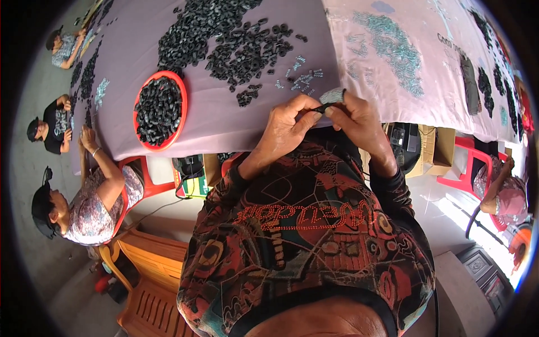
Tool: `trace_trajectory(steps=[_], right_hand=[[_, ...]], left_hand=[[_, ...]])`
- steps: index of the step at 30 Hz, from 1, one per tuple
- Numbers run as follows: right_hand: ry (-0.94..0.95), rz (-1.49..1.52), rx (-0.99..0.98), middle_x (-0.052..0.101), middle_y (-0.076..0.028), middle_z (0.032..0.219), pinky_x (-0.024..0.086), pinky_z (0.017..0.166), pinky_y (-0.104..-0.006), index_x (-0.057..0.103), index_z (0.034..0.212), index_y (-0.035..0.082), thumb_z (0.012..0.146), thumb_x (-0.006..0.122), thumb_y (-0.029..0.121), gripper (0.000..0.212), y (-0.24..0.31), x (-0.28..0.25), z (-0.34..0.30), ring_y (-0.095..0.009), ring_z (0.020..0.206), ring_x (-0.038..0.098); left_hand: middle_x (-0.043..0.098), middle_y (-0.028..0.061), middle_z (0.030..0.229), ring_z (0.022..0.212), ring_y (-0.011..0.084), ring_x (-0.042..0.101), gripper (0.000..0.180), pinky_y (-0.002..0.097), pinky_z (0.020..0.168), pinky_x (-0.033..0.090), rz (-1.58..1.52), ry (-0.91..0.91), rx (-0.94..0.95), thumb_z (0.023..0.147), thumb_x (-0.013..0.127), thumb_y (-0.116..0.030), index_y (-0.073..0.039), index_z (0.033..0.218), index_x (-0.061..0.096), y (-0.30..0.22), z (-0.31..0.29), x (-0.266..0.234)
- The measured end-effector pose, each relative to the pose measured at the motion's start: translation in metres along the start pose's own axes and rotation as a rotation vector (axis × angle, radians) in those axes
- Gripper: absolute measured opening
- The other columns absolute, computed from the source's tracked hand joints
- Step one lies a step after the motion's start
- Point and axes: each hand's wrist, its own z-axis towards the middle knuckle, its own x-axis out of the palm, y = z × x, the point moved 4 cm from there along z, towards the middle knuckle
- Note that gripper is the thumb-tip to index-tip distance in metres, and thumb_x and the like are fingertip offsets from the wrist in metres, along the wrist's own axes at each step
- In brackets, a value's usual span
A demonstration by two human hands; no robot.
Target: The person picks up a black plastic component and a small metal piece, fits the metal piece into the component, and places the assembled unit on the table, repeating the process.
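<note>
Above the table's near edge my left hand point(291, 122) and my right hand point(358, 119) meet, fingers closed in a pinch. Between their fingertips is a small black piece point(321, 108), mostly covered by the fingers. A grey-white cover point(333, 100) wraps a finger of my right hand. Just beyond the hands lies a loose scatter of small silvery spring-like pieces point(306, 78). Farther off spreads a large heap of small black plastic parts point(247, 53). To the left, a red round basin point(183, 106) is filled with similar black parts.
The table has a purple cloth point(219, 126) and a pink cloth point(387, 106), with a wide spread of silvery pieces point(393, 50) on the right. Several people sit around it, one point(92, 196) close on my left. Red chairs, a wooden bench point(149, 275) and cardboard boxes point(441, 149) stand nearby.
</note>
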Motion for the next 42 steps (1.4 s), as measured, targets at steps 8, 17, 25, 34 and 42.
trace_trajectory(steps=[8,17,25,34,42], right_hand=[[0.085,-0.316,-0.149,0.049,-0.023,0.067,0.036,0.057,-0.0433,0.045,0.074,-0.004,0.082,0.052,0.012,0.02,0.0,0.002,0.001,-0.042,0.066,0.049],[0.146,-0.299,-0.149,0.054,-0.023,0.07,0.041,0.059,-0.0451,0.047,0.076,-0.003,0.08,0.052,0.011,0.015,-0.014,0.011,0.005,-0.042,0.069,0.054],[0.045,-0.482,-0.229,0.056,-0.018,0.072,0.047,0.058,-0.0413,0.049,0.075,-0.001,0.076,0.053,0.007,0.01,-0.026,0.023,0.007,-0.036,0.067,0.058],[-0.06,-0.652,-0.198,0.054,-0.019,0.076,0.05,0.059,-0.0391,0.048,0.08,-0.005,0.069,0.059,0.011,0.022,-0.027,0.028,0.001,-0.035,0.068,0.059],[-0.185,-0.668,-0.047,0.052,-0.021,0.081,0.05,0.056,-0.0405,0.047,0.079,-0.005,0.071,0.056,0.011,0.02,-0.032,0.047,-0.009,-0.034,0.064,0.058]], left_hand=[[0.058,0.0048,0.069,0.06,0.0085,0.055,0.003,0.0235,0.056,0.046,0.05,0.045,-0.041,0.085,0.052,-0.001,0.0,0.087,0.053,0.007,0.001,0.0],[0.058,0.0034,0.067,0.057,0.0072,0.052,0.001,0.0221,0.053,0.044,0.041,0.077,-0.066,0.084,0.052,0.001,0.0,0.085,0.052,0.026,0.001,-0.002],[0.057,0.0028,0.064,0.054,0.0062,0.051,0.002,0.0212,0.051,0.044,0.029,-0.026,-0.055,0.083,0.055,0.001,0.001,0.082,0.053,0.041,0.003,0.002],[0.056,0.0005,0.07,0.06,0.0035,0.048,0.003,0.0171,0.054,0.04,-0.149,-0.131,-0.142,0.086,0.054,-0.002,0.001,0.085,0.054,0.049,0.001,0.018],[0.056,-0.0015,0.07,0.063,0.0023,0.048,0.004,0.0181,0.057,0.042,-0.301,-0.071,-0.256,0.082,0.059,-0.001,0.002,0.081,0.056,0.058,0.001,0.015]])
